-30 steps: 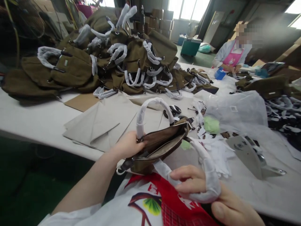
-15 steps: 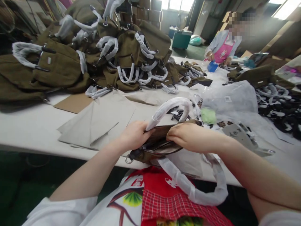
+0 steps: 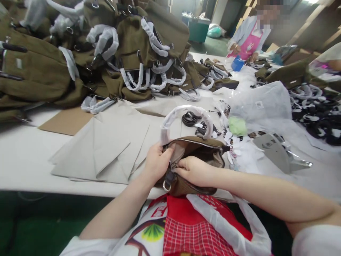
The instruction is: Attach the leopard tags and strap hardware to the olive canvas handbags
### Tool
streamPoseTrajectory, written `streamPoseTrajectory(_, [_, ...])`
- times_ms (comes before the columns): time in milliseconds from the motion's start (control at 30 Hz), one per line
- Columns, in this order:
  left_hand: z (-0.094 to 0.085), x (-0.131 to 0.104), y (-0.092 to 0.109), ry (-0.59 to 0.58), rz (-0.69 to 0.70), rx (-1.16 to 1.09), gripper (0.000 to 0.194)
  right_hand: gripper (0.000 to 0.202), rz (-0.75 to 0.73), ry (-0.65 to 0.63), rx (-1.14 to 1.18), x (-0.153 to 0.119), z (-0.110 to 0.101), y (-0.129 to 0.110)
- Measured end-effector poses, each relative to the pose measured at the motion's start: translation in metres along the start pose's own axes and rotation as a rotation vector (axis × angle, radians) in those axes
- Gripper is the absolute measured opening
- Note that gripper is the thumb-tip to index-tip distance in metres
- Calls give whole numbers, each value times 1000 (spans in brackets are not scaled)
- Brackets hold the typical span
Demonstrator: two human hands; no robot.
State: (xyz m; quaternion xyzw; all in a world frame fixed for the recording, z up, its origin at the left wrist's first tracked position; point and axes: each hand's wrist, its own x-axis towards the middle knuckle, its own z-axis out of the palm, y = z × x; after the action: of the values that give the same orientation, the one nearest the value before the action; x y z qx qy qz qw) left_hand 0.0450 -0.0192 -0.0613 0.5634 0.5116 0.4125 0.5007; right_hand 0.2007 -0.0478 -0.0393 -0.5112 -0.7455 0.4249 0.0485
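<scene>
An olive-brown handbag (image 3: 183, 190) rests at the table's front edge against the apron, its zippered mouth wide open and pale lining showing. One white-wrapped handle (image 3: 186, 108) stands up on the far side; the other wrapped handle (image 3: 221, 220) hangs over the red apron. My left hand (image 3: 157, 161) is closed on the left end of the bag's opening, thumb over the lining. Inside the mouth, my right hand (image 3: 195, 171) pinches at a small zipper (image 3: 174, 164) near the left end. Its fingertips are partly hidden.
Olive bags (image 3: 128, 53) with wrapped handles are piled along the back left. Grey sheets (image 3: 106, 142) and brown cardboard (image 3: 64, 119) lie on the table. Coiled black straps (image 3: 190, 118), a plastic bag (image 3: 261, 101) and black straps (image 3: 317, 121) sit rightward. A co-worker (image 3: 247, 39) stands across the table.
The handbag's mouth has opened wider and turned, showing its lining. My right hand has moved left and lower, toward the left end. The view has shifted slightly.
</scene>
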Motion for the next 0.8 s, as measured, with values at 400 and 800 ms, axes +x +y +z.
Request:
streamPoseTrajectory(400, [-2,6,11,-73,20,104,32,36,-52,152,-803,-16,-27,18])
streamPoseTrajectory(800, [-6,0,17,-103,-19,223,36,14,-388,254,-607,-22,-6,14])
